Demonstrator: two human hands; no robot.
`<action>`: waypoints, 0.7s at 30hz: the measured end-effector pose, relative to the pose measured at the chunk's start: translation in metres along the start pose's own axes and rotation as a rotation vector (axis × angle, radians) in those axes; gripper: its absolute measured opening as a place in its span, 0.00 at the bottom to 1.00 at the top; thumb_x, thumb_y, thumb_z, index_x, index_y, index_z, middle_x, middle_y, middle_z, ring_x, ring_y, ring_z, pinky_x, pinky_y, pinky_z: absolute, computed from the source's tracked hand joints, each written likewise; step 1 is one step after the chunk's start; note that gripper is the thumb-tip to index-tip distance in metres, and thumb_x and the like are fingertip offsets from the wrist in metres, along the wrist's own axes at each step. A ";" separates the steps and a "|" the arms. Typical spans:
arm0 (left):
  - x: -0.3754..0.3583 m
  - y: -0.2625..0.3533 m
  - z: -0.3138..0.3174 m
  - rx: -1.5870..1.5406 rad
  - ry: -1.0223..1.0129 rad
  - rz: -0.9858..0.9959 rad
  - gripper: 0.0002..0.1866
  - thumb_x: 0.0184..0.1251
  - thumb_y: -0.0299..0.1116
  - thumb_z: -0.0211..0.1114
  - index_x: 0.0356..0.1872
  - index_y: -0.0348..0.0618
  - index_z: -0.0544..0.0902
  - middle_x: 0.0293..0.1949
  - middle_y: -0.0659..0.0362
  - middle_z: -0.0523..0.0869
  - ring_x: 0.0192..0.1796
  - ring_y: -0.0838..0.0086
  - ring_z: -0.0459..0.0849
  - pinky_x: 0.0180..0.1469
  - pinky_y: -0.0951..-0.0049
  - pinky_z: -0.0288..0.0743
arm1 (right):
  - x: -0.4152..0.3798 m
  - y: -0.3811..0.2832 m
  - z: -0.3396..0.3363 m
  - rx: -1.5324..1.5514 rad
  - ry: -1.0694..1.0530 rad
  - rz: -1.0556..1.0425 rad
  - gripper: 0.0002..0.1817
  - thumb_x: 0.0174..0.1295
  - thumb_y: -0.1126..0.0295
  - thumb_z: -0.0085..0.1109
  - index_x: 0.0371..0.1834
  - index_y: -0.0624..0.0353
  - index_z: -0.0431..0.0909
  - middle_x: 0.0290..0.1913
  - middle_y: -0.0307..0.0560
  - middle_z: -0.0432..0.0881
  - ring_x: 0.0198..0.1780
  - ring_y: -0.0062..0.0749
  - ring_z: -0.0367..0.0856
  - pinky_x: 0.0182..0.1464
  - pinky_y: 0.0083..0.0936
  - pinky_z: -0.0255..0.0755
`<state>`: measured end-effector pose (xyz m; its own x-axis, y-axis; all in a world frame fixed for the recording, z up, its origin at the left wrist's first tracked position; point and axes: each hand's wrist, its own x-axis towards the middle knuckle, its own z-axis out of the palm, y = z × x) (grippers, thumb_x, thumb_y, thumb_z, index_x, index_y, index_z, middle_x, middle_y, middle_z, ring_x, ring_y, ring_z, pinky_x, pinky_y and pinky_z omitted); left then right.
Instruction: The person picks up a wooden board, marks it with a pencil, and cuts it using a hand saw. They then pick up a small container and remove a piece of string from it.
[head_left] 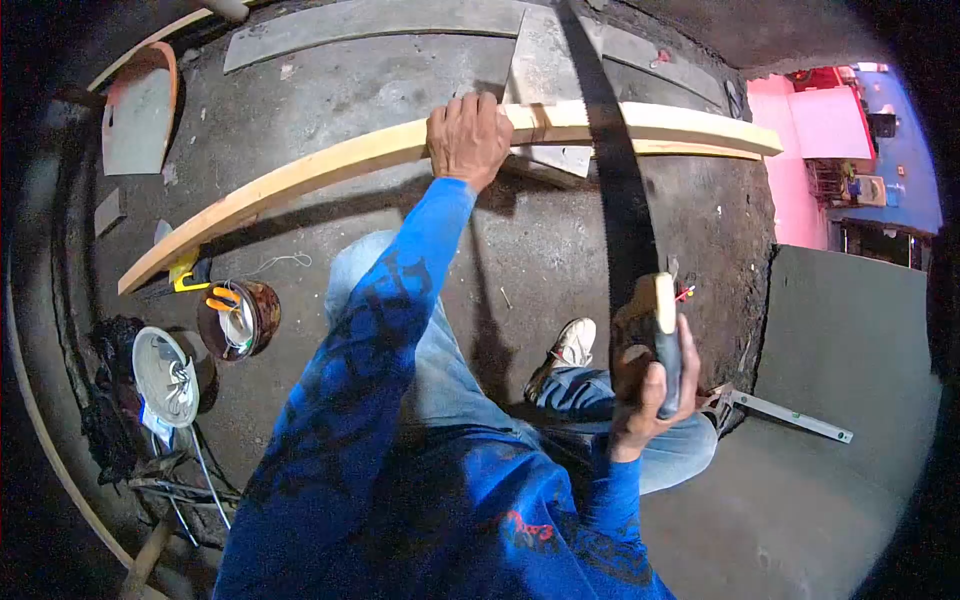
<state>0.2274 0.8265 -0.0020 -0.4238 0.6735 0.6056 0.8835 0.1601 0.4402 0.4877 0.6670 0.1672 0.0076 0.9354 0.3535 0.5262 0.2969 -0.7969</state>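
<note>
My left hand [468,142] is wrapped over the top of a long pale wooden beam [340,160], which crosses the view from lower left to upper right. In my right hand [652,398] is the handle of a handsaw [618,180]. Its dark, broad blade points away from me and passes across the beam to the right of my left hand. Whether the teeth have cut into the wood cannot be made out. Under the beam, near the blade, lies a grey, dusty block or board [560,165] that appears to support it.
A brown bucket [268,310] with orange-handled tools stands at left, beside a yellow-and-black tool [187,272]. Nearby is a pale round basin [150,350]. A spirit level [795,415] lies at right by a floor edge. A long grey plank [370,25] lies at the back.
</note>
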 end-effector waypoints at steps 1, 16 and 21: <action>0.009 -0.003 0.002 -0.019 -0.082 -0.049 0.11 0.63 0.39 0.55 0.32 0.43 0.79 0.31 0.52 0.82 0.37 0.57 0.81 0.42 0.54 0.70 | -0.002 -0.004 0.004 0.058 0.000 0.021 0.31 0.60 0.57 0.58 0.59 0.73 0.72 0.57 0.58 0.78 0.55 0.38 0.77 0.59 0.32 0.70; 0.080 -0.032 0.023 -0.034 -0.790 -0.336 0.26 0.66 0.48 0.43 0.47 0.43 0.85 0.51 0.44 0.83 0.55 0.50 0.81 0.60 0.53 0.71 | -0.025 0.001 0.023 -0.045 -0.190 0.016 0.27 0.60 0.67 0.59 0.61 0.71 0.70 0.58 0.61 0.78 0.55 0.42 0.80 0.58 0.31 0.71; 0.086 -0.036 0.022 -0.096 -0.869 -0.356 0.29 0.68 0.52 0.41 0.49 0.40 0.83 0.55 0.41 0.80 0.57 0.45 0.78 0.62 0.51 0.69 | -0.073 -0.028 -0.033 -0.178 -0.212 0.154 0.29 0.61 0.61 0.59 0.60 0.73 0.71 0.54 0.64 0.79 0.54 0.46 0.81 0.58 0.36 0.71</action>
<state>0.1635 0.8942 0.0200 -0.3337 0.9048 -0.2644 0.6941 0.4256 0.5805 0.4999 0.5837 0.1799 -0.0693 0.9915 0.1103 0.6733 0.1281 -0.7282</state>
